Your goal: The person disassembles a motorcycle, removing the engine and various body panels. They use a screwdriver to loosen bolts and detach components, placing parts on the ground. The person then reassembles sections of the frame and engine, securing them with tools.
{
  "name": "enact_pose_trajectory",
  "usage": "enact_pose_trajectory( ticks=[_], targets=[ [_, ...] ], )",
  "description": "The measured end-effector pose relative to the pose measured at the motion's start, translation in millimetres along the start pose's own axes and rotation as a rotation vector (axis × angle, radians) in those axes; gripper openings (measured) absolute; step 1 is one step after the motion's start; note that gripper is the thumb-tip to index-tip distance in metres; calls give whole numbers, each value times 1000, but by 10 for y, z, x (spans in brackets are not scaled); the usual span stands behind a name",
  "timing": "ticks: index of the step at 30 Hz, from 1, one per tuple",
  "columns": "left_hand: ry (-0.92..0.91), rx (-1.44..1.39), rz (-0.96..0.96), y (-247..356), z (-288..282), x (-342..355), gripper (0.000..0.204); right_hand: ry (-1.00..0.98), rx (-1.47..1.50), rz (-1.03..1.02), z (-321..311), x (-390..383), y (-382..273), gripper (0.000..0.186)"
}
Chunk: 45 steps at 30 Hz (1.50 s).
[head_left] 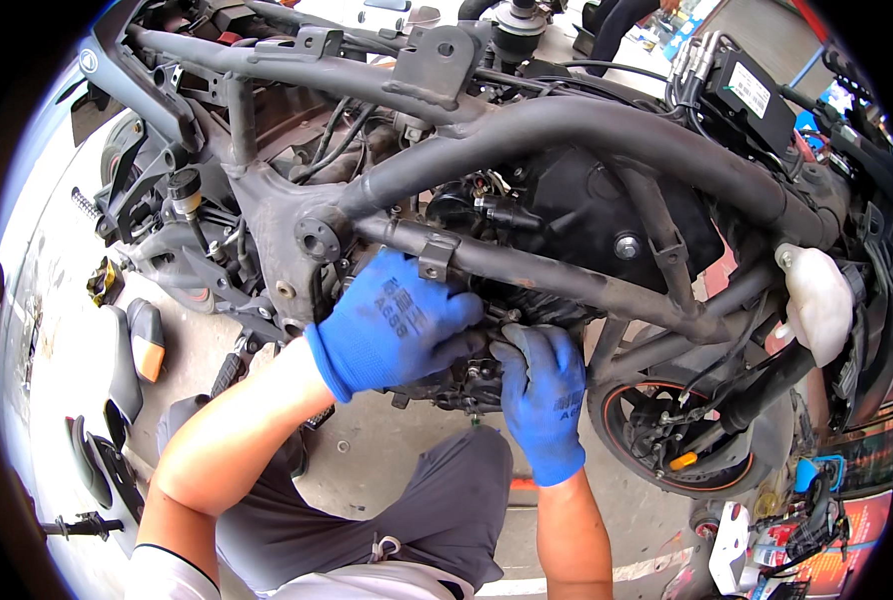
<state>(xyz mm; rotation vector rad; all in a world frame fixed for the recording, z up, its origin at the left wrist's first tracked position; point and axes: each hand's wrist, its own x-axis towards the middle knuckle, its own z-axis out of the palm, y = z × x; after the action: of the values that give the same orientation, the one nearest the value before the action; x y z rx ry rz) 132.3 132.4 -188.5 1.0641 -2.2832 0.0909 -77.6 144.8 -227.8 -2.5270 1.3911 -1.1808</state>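
A partly stripped motorcycle stands in front of me, its thick black frame tube (557, 270) running across above my hands. My left hand (402, 325), in a blue work glove with dark fingertips, reaches in under that tube. Its fingers are curled at the engine (477, 380), and what they grip is hidden. My right hand (545, 385), gloved alike, is just to the right, thumb and fingers pressed together at the same engine area. Something small and dark lies at its fingertips, too unclear to name. The two hands almost meet.
The front wheel (607, 440) with an orange rim line stands to the right, below a white plastic tank (817, 305). A black boxed module (752, 100) with cables sits at upper right. Removed body panels (117, 370) lie on the floor at left. Another person's dark-clothed leg (617, 35) shows behind.
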Motion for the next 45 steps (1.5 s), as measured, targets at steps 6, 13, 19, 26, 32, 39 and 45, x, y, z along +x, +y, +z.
enact_pose_trajectory(
  ticks=[6,13,19,26,32,39,45],
  targets=[
    [114,-62,-98,-51,52,-24,17,-90,-201,97,-64,52,-97,27],
    [45,-45,-109,-28,60,-41,23,-98,-236,68,-82,12,-128,27],
    [93,5,-136,9,114,-41,28,54,-236,108,-2,34,-148,32],
    [156,31,-151,20,144,10,28,33,-155,-82,49,75,-10,29],
    [46,89,-244,39,132,4,30,165,147,449,-86,-160,-494,30],
    [163,59,-133,0,147,-24,25,127,-126,529,-35,-37,-291,27],
    [150,60,-139,-13,120,-81,29,136,17,464,-2,137,-274,17]
  ],
)
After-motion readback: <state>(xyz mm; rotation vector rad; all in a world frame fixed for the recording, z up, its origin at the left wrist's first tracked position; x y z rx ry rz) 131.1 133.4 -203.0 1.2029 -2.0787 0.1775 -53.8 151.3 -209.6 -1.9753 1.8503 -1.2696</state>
